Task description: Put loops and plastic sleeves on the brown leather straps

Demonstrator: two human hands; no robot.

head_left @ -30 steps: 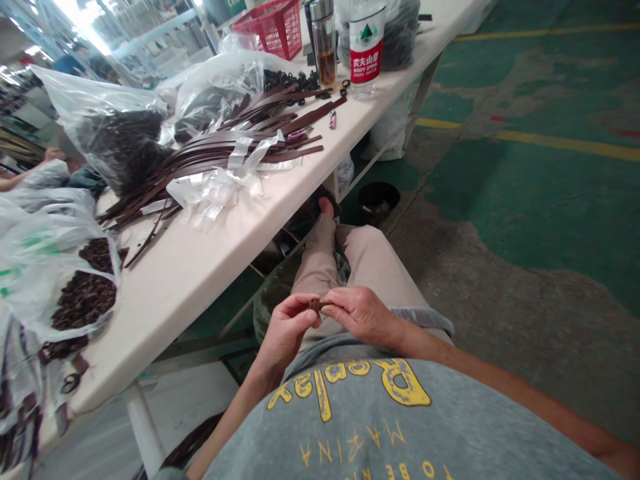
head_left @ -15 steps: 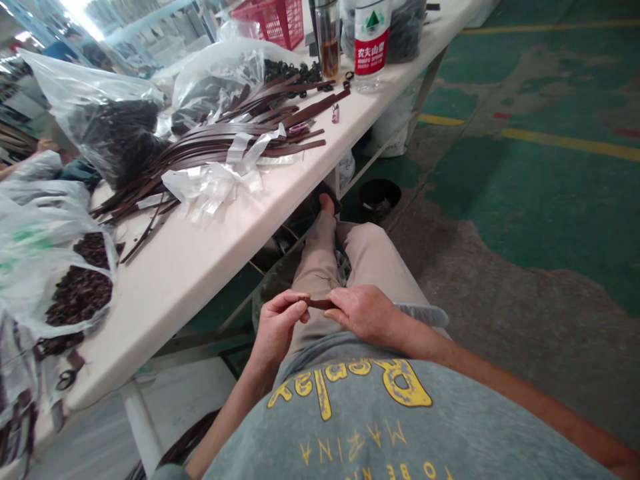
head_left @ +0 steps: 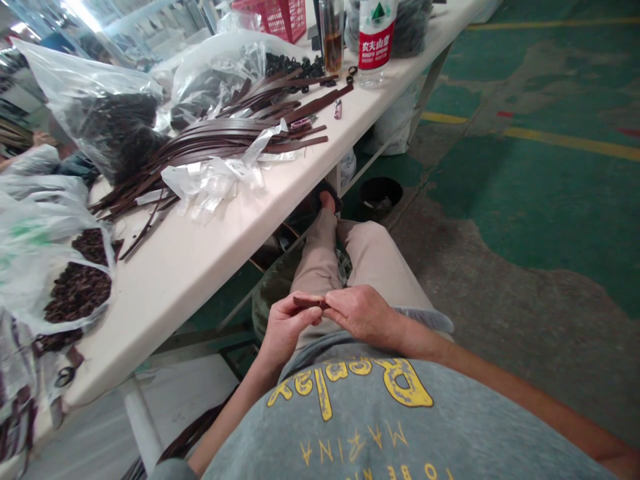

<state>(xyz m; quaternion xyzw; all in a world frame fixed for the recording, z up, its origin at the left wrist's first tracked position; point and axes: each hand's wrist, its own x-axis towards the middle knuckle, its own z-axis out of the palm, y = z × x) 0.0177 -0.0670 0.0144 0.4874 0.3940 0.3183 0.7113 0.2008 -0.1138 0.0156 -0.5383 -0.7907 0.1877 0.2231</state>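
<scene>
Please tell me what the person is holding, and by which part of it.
Both hands hold a short brown strap: the left hand grips it with the fingertips near one end, and the right hand pinches the other end with its fingertips.

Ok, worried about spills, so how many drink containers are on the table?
2: a Nongfu Spring water bottle and a glass flask of amber liquid beside it, both at the far end of the table beyond the brown strips. More may be hidden past the view's top.
</scene>
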